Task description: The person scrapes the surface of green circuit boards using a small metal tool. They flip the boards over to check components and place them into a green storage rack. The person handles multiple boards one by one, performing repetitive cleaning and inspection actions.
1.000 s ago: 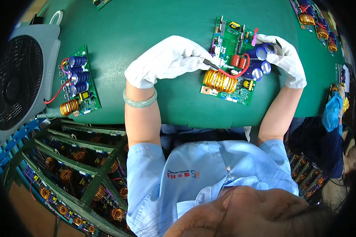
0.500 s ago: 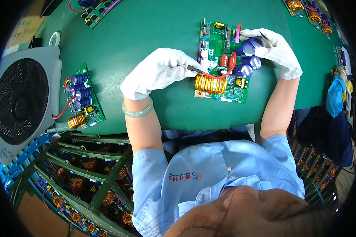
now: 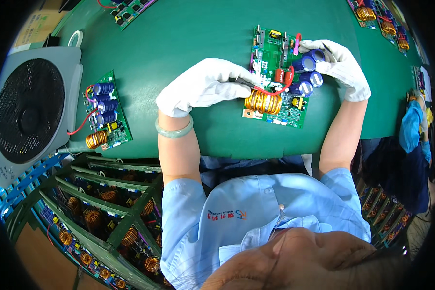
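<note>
A green circuit board [image 3: 270, 108] lies before me on the green table, carrying blue capacitors [image 3: 304, 88], a copper-wound coil [image 3: 263, 103] and a red wire [image 3: 278, 92] looped over it. My left hand [image 3: 205, 87], white-gloved, is closed at the board's left edge. Its fingertips pinch a slim dark piece [image 3: 236, 79] by the end of the red wire; its kind is unclear. Also gloved, my right hand [image 3: 340, 67] curls around the capacitors at the right edge, thumb and fingers against them. One fingertip is beside a pink sleeve [image 3: 296, 47] on a red lead.
Another board [image 3: 112, 116] lies left on the table, beside a grey fan [image 3: 29, 116]. More boards sit at the far left [image 3: 125, 14] and far right [image 3: 386, 26]. Green racks [image 3: 106, 208] full of boards stand below left. Another person's blue sleeve [image 3: 410, 116] shows at right.
The whole view has shifted slightly. My left fingers have moved a little closer over the dark piece, so less of it shows. My right hand stays at the capacitors.
</note>
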### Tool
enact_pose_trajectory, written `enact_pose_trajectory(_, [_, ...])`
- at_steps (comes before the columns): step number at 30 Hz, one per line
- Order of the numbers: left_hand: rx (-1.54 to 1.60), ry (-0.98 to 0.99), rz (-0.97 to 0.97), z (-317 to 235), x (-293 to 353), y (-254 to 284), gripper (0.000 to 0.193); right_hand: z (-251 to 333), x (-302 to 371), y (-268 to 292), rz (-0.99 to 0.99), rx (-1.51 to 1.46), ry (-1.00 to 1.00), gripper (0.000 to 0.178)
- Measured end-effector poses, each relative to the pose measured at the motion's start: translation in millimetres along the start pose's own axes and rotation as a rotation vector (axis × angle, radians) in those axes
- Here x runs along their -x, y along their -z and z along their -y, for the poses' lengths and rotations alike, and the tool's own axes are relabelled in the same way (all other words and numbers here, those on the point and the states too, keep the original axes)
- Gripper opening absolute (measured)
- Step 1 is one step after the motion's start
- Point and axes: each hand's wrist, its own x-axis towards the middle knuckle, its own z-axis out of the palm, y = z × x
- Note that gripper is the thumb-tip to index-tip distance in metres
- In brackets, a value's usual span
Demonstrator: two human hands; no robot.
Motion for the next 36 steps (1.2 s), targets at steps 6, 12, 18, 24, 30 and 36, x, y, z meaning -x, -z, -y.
enact_pose_trajectory(6, [-0.169, 0.228, 0.023, -11, -7, -20, 0.049, 1, 0, -1, -0.018, 0.004, -0.002, 0.057])
enact_pose_trajectory(12, [-0.123, 0.241, 0.008, -11, -8, -21, 0.051, -1, 1, 0, -0.031, 0.004, -0.007, 0.058])
enact_pose_trajectory(18, [-0.122, 0.225, 0.015, -13, -8, -22, 0.048, 3, 2, -4, -0.057, -0.019, -0.056, 0.063])
enact_pose_trajectory(24, [-0.154, 0.249, -0.010, -14, -7, -25, 0.049, -1, 1, -3, -0.064, 0.015, -0.030, 0.063])
enact_pose_trajectory(30, [-0.267, 0.126, -0.020, -18, -7, -31, 0.052, -2, 1, 1, -0.048, 0.002, -0.040, 0.059])
enact_pose_trajectory(36, [-0.237, 0.125, -0.080, -7, -5, -21, 0.051, 3, 4, 4, -0.018, -0.033, -0.056, 0.059])
